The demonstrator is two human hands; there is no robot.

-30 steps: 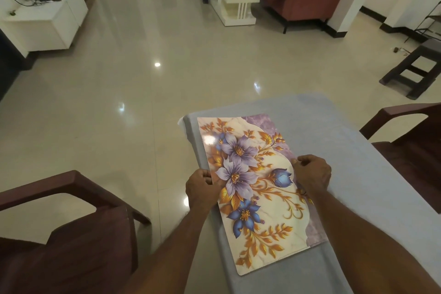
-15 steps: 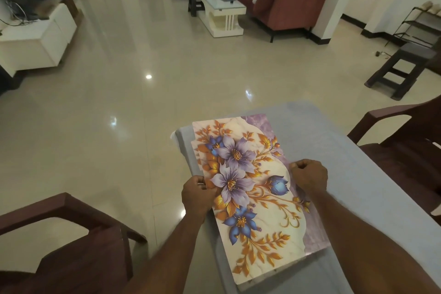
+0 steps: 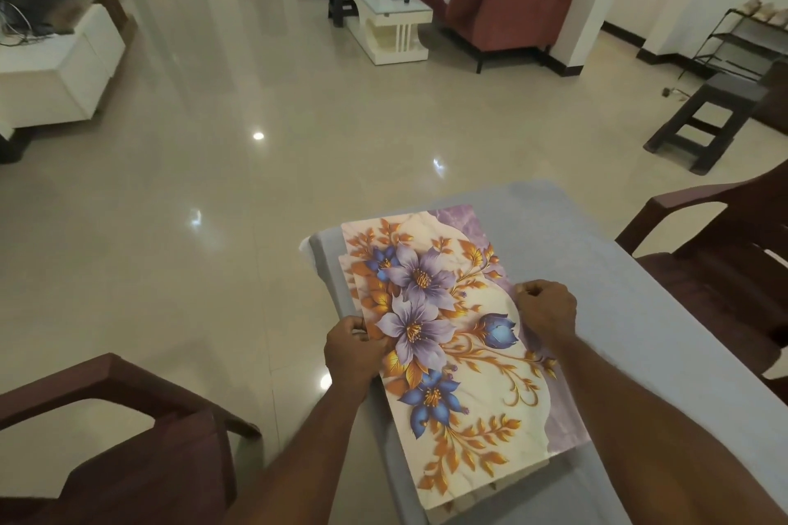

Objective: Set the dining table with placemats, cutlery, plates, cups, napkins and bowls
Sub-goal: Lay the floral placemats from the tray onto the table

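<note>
A stack of floral placemats (image 3: 447, 337), cream with purple and blue flowers and orange leaves, lies on the left end of the grey-clothed dining table (image 3: 639, 311). The top mat is lifted slightly off the ones beneath, whose edges peek out at the left and near end. My left hand (image 3: 351, 347) pinches the top mat's left edge. My right hand (image 3: 548, 307) grips its right edge with curled fingers.
A dark brown chair (image 3: 140, 456) stands at the lower left beside the table, another brown chair (image 3: 725, 269) at the right. Glossy tiled floor stretches beyond; a white coffee table (image 3: 392, 21), red sofa (image 3: 503, 0) and dark stool (image 3: 712, 115) are far off.
Both hands have raised the top placemat off the stack, so lower mats now show at its edges. The camera has tilted up a little.
</note>
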